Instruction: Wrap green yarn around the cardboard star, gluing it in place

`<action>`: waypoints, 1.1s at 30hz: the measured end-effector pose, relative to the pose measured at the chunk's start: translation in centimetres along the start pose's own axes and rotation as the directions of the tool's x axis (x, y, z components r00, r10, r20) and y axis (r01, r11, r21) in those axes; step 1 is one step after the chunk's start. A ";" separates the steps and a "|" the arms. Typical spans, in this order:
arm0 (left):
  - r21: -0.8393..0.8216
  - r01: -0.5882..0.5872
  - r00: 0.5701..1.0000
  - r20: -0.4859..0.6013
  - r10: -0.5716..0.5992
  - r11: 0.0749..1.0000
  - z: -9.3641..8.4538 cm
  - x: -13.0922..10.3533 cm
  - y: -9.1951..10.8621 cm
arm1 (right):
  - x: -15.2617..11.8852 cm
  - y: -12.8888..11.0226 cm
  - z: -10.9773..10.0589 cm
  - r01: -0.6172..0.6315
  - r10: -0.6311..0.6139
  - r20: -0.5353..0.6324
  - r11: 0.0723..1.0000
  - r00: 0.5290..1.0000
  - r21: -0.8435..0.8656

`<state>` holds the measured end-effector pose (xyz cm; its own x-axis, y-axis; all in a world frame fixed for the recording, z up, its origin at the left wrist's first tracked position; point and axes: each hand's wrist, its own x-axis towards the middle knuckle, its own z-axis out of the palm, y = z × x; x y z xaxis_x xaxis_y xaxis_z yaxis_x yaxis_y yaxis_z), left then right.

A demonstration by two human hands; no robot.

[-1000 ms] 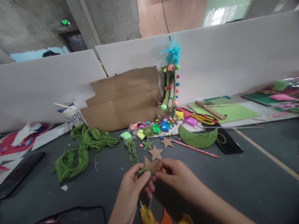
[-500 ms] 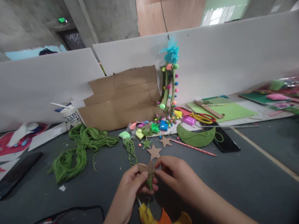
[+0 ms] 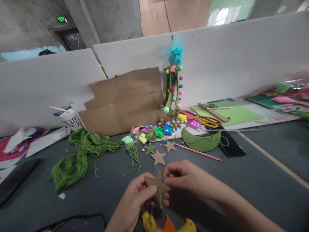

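A brown cardboard star, its lower point wrapped in green yarn, is held in my left hand, thumb on its face and fingers behind. My right hand is closed in a pinch at the star's upper right edge; anything between its fingertips is too small to make out. Just beyond my hands lie a plain cardboard star, a smaller plain star and a green star. Below my hands, a yellow and orange object is partly cut off by the frame.
Green yarn lies left, near a phone. Behind stand cardboard and a pompom-covered green stand. Rightward are a striped pencil, a green crescent, scissors and a dark phone. Clay packets line the back.
The star has moved slightly right and down in my left hand and turned a little. My right hand has shifted a little right, its fingers now pinched closer together. The view has moved slightly.
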<state>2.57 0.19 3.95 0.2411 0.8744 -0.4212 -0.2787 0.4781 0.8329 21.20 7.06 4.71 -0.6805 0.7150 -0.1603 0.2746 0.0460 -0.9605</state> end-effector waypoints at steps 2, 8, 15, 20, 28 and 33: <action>0.000 0.001 1.000 -0.007 -0.001 1.000 0.0 0.1 -0.1 | 0.0 0.1 -0.1 0.000 -0.001 0.014 1.000 1.000 0.021; -0.036 -0.020 0.998 -0.062 0.018 0.999 -0.3 0.3 -0.3 | 0.2 0.2 0.4 0.016 -0.017 -0.049 1.000 0.999 -0.006; -0.068 0.008 0.999 -0.032 -0.010 0.998 -0.5 0.4 -0.2 | 0.4 0.7 0.6 0.044 -0.052 -0.105 0.996 0.993 -0.077; -0.060 0.025 0.999 -0.044 -0.028 0.998 -0.6 0.5 -0.1 | 0.6 0.9 0.5 0.045 -0.060 -0.129 0.992 0.990 -0.116; 0.147 -0.032 0.977 -0.203 0.062 0.989 -0.8 0.8 -0.4 | 0.4 0.7 0.4 0.069 -0.088 -0.120 0.986 0.989 -0.155; 0.105 -0.027 0.988 -0.149 0.043 0.994 -0.3 0.5 -0.3 | 0.4 0.9 0.7 0.068 -0.073 -0.056 0.994 0.996 -0.088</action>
<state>2.50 0.50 3.41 0.0877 0.8965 -0.4342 -0.1859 0.4429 0.8771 20.68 6.89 3.63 -0.6597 0.7476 -0.0767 0.2865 0.1558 -0.9453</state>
